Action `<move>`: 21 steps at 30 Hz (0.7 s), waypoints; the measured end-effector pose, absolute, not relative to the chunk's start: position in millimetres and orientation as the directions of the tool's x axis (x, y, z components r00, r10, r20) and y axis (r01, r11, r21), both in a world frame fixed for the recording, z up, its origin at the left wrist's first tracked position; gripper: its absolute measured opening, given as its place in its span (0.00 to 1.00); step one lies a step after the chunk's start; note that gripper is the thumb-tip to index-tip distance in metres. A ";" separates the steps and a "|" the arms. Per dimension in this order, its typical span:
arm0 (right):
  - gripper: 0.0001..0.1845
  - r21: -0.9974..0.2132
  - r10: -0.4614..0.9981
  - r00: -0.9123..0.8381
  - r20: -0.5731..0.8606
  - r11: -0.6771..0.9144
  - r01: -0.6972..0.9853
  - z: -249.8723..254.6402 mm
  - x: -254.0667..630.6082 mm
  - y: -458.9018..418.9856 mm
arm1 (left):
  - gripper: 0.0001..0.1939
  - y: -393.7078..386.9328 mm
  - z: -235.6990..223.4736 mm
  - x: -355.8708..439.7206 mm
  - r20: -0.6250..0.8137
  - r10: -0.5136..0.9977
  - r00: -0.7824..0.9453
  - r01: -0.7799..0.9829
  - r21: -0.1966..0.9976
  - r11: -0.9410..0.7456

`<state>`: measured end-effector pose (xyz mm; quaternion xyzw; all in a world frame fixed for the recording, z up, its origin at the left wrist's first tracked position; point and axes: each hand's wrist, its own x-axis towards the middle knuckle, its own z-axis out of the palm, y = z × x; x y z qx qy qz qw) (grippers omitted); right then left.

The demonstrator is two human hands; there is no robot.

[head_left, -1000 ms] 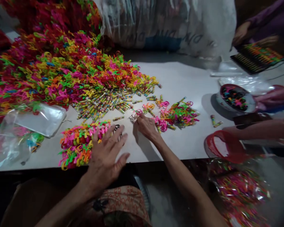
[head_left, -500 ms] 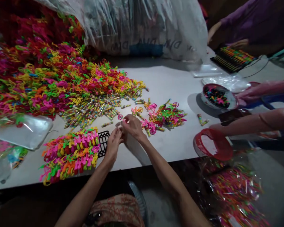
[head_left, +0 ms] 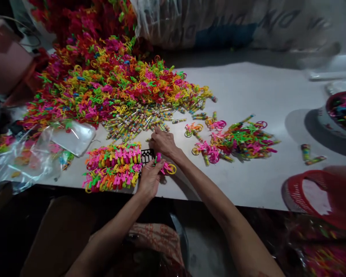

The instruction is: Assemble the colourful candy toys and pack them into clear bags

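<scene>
My left hand (head_left: 150,180) pinches a small pink plastic toy (head_left: 165,167) with a yellow ring at its end. Just above it, my right hand (head_left: 163,142) is at the near edge of the small printed tubes (head_left: 132,121), its fingers bent down and drawn together; whatever lies in its fingertips is hidden. Beside my left hand a black grid rack (head_left: 147,156) shows its bare right end. Rows of pink, green, orange and yellow toys (head_left: 112,167) cover the rest of the rack.
A big heap of colourful plastic toys (head_left: 103,84) fills the back left. Assembled toys on tubes (head_left: 242,140) lie right of my hands. Further right are a red basket (head_left: 302,192) and a bowl (head_left: 330,119). Clear plastic bags (head_left: 73,138) lie left; a large sack (head_left: 225,30) stands behind.
My left hand has closed from spread fingers and now grips a pink toy. My right hand went from the loose pieces to my left hand, then to the tubes. The view has shifted.
</scene>
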<state>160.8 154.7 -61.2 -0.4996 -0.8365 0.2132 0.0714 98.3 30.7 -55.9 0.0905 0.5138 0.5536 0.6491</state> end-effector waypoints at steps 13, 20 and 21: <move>0.13 -0.935 0.842 -0.431 -0.325 -0.355 0.010 -58.7 274.3 68.8 | 0.24 21.4 -55.9 96.6 -0.573 0.803 0.167 -0.595 0.591 0.545; 0.10 -0.905 0.815 -0.483 -0.319 -0.413 -0.099 -57.2 275.3 63.9 | 0.24 16.1 -53.6 94.0 -0.584 0.790 0.188 -0.525 0.620 0.583; 0.10 -0.900 0.812 -0.485 -0.324 -0.423 -0.107 -57.4 275.3 62.0 | 0.23 15.9 -53.3 94.4 -0.584 0.789 0.191 -0.519 0.622 0.586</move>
